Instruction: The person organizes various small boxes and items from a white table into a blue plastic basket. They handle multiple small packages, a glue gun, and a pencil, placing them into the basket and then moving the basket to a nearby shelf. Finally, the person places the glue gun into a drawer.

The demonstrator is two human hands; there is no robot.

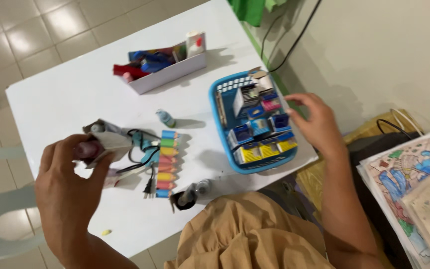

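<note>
Presently, lower left of the frame: left hand (68, 187), fingers curled closed around a small pale paper-wrapped bundle (103, 144) with a pinkish cylinder end showing at the fingertips. The bundle's long axis runs roughly left to right, its free end pointing toward the frame's centre.

Centre-right: right hand (317, 124), fingers spread and loosely open, holding nothing, resting against the right rim of a blue plastic basket (220, 117). The basket holds small boxes (262, 137) in blue, yellow and pink, standing packed together; they lie just left of the right hand, well apart from the left.

Between the hands, on the white table (65, 94): a light blue glue gun (148, 147) with black cord, beside a vertical strip of coloured pencil shapes (167, 162). Below these, a small dark-capped bottle (190, 194) on its side.

Upper centre: white open box (170, 74) of mixed craft items, a glue bottle (195, 45) at its right end.

Lower right: coloured drawing sheets (409, 184).
</note>
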